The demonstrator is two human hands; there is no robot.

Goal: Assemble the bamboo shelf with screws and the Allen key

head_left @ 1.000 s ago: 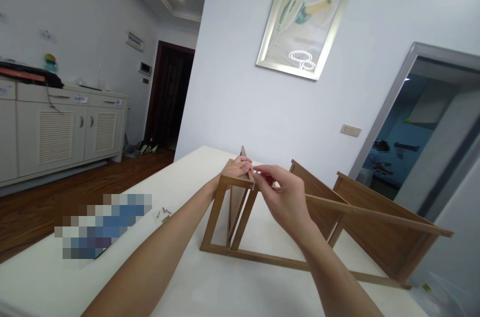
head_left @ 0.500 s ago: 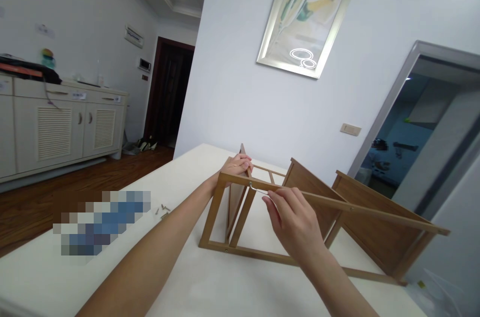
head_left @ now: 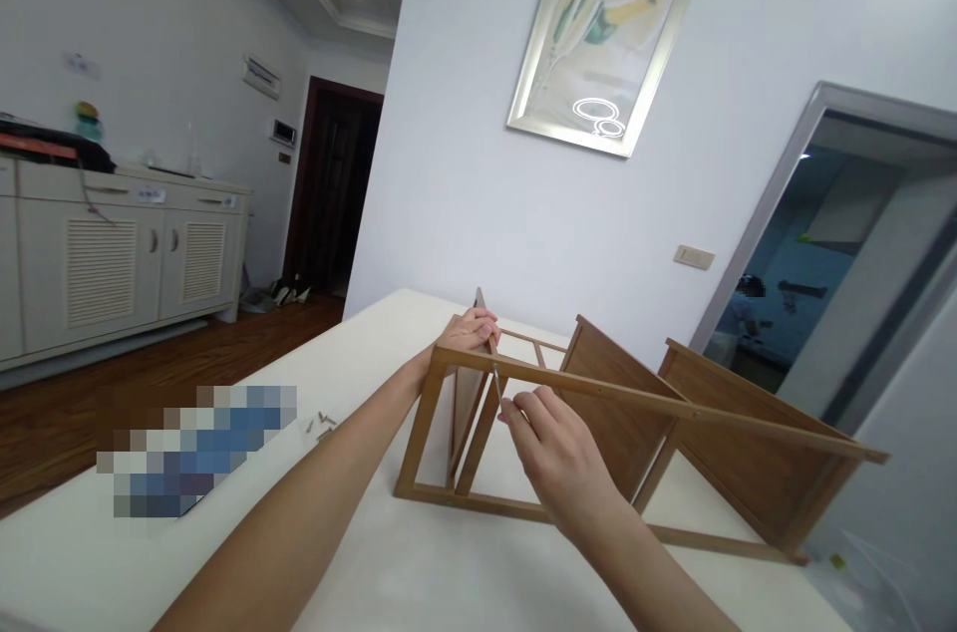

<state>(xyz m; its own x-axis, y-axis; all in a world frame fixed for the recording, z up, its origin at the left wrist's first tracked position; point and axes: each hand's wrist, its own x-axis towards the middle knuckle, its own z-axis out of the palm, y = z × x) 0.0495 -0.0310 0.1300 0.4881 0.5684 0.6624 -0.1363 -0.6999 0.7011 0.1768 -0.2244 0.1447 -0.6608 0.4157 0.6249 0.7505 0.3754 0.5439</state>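
Observation:
A wooden shelf rack [head_left: 613,388] lies on its side on the white table. My left hand [head_left: 473,329] is closed around the top edge of the panel at the rack's left end, and part of its fingers is hidden behind the wood. My right hand [head_left: 549,428] pinches the long arm of a small metal hex key [head_left: 498,391]. The key's bent end sits at a fastener in the upper rail, near where the panel meets it. From there the key's arm hangs downward to my fingertips.
Several loose screws [head_left: 323,425] lie on the white table [head_left: 374,552] beyond my left forearm. A blurred-out item [head_left: 201,453] rests near the table's left edge. Clear plastic [head_left: 867,572] is at the lower right. Behind the table stands a wall with a framed picture [head_left: 605,44].
One second ago my right fingers were at the joint itself. They then drew back onto the hex key, and its arm has swung from pointing right to pointing down. My left hand stays put.

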